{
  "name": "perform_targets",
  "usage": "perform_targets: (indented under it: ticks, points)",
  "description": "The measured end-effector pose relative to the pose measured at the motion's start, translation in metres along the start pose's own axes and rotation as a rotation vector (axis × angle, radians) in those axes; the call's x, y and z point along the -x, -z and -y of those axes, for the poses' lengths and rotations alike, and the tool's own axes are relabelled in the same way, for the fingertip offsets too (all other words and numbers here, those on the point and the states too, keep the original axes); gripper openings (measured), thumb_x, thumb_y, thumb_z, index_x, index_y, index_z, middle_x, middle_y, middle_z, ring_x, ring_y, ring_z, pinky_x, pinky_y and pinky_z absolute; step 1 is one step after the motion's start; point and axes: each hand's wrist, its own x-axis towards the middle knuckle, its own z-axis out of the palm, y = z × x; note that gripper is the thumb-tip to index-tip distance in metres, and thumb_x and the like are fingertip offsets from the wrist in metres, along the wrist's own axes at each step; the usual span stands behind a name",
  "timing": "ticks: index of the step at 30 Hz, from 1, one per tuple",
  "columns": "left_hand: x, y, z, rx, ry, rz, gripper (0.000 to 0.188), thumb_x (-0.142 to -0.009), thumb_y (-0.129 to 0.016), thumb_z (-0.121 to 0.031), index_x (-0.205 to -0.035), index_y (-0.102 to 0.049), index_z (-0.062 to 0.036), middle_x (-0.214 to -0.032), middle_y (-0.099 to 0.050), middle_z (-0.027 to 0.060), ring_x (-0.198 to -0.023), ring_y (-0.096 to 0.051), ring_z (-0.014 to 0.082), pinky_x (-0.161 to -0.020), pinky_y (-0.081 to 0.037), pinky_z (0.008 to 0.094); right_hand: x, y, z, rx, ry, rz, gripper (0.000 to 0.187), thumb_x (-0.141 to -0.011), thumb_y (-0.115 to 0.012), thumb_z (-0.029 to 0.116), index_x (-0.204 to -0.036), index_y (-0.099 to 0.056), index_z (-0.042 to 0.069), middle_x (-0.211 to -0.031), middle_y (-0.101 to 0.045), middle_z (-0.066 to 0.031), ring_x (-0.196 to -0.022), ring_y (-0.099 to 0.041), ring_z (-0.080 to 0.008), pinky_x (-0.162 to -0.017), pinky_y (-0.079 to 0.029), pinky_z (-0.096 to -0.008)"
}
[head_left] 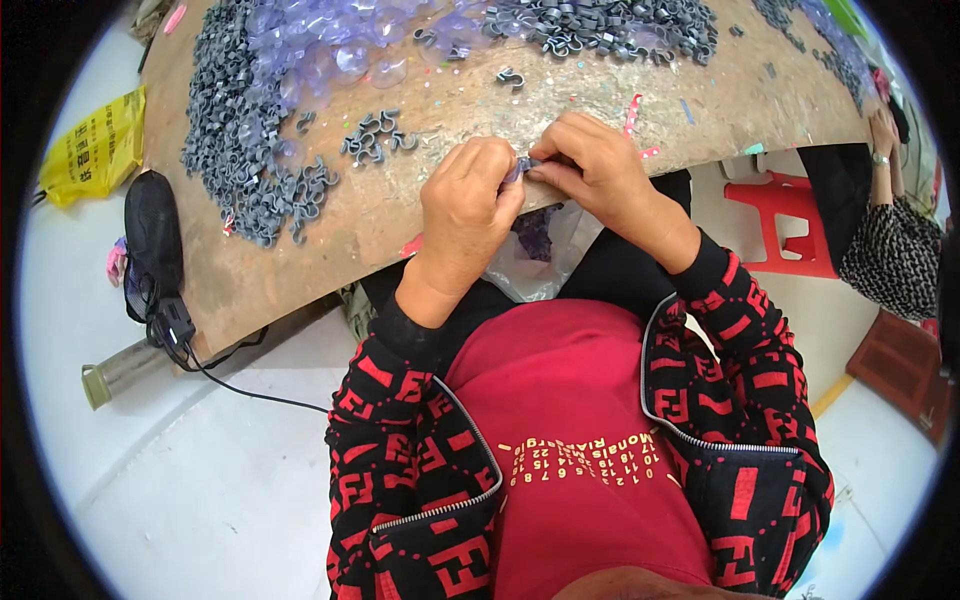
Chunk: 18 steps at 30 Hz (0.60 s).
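Both hands meet over the front edge of the wooden table, fingers pinched together. Between the fingertips of my left hand (468, 195) shows a bit of clear purple plastic, seemingly a suction cup (516, 171). My right hand (598, 168) pinches a small dark grey piece, seemingly a plastic clip (533, 162), against it. Fingers cover most of both parts. Left of my hands lies a small group of grey clips (372, 138), and one pair of clips (510, 78) sits farther back. Below the hands, an open clear plastic bag (540, 262) with dark purple pieces hangs at my lap.
A large heap of grey clips (225, 110) covers the table's left side, beside clear purple suction cups (345, 60). More clips (610, 28) are piled at the back. A yellow bag (95, 150) and black pouch (153, 235) hang left. A red stool (785, 225) and another person's arm (882, 165) are right.
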Motion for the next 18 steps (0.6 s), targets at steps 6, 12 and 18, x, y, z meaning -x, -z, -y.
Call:
perform_targets:
  ticks: [6,12,18]
  points:
    - [-0.005,0.007,-0.001,-0.029,-0.061,0.043,0.018,-0.070,-0.067,-0.001,-0.082,-0.054,-0.0027,-0.083,-0.061,0.0111,-0.073,-0.059,0.0298,-0.065,-0.047,0.0370,-0.005,0.000,0.001,-0.163,-0.043,0.013,0.017,-0.073,-0.071,0.012,-0.086,-0.061,0.007,-0.084,-0.058,-0.0087,-0.083,-0.058,-0.0296,-0.070,-0.046,-0.0375]
    - [-0.010,0.009,-0.003,-0.050,-0.049,0.132,0.018,-0.071,-0.064,0.000,-0.084,-0.053,-0.0032,-0.083,-0.058,0.0118,-0.077,-0.057,0.0318,-0.068,-0.047,0.0392,-0.011,0.003,-0.002,-0.029,0.049,0.069,0.016,-0.073,-0.070,0.009,-0.085,-0.060,0.006,-0.083,-0.057,-0.0090,-0.082,-0.058,-0.0308,-0.071,-0.047,-0.0389]
    - [-0.005,0.009,-0.005,-0.075,-0.061,0.106,0.016,-0.072,-0.062,0.001,-0.084,-0.053,-0.0047,-0.087,-0.059,0.0100,-0.077,-0.056,0.0308,-0.068,-0.047,0.0396,-0.019,0.006,0.002,-0.040,0.058,0.176,0.015,-0.075,-0.068,0.004,-0.085,-0.057,0.003,-0.082,-0.055,-0.0103,-0.079,-0.058,-0.0299,-0.067,-0.047,-0.0365]
